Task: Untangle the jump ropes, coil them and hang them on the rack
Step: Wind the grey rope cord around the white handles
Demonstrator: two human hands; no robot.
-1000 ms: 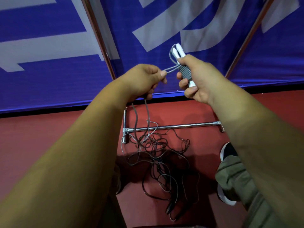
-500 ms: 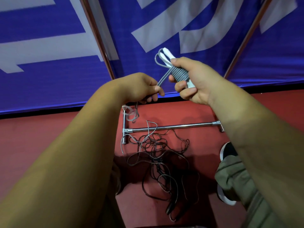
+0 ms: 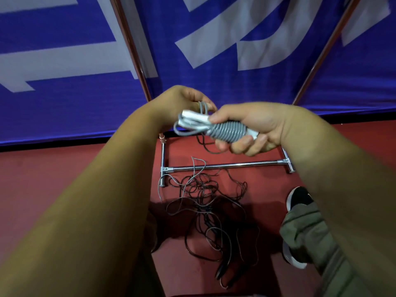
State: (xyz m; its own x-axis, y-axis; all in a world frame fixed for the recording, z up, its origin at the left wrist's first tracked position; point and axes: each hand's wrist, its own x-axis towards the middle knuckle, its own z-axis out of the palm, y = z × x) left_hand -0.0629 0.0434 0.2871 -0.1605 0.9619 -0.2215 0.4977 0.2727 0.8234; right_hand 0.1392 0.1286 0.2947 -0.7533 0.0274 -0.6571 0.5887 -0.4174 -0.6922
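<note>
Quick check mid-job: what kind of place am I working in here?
Probably a sports hall or gym: red floor, a big blue banner with white lettering behind, and jump ropes tangled by a metal rack.

large white strokes (image 3: 64, 61) on the blue banner (image 3: 64, 108), cropped pieces of big characters, too partial to read, no other legible text, labels or numbers

The right hand (image 3: 255, 127) grips a grey jump rope (image 3: 225, 130) wound tightly round its white handles (image 3: 194, 118). The left hand (image 3: 182, 103) pinches the rope's loose end just behind. Below, dark tangled ropes (image 3: 205, 209) lie on the red floor (image 3: 64, 179) against the rack's metal base (image 3: 225, 166).
</note>
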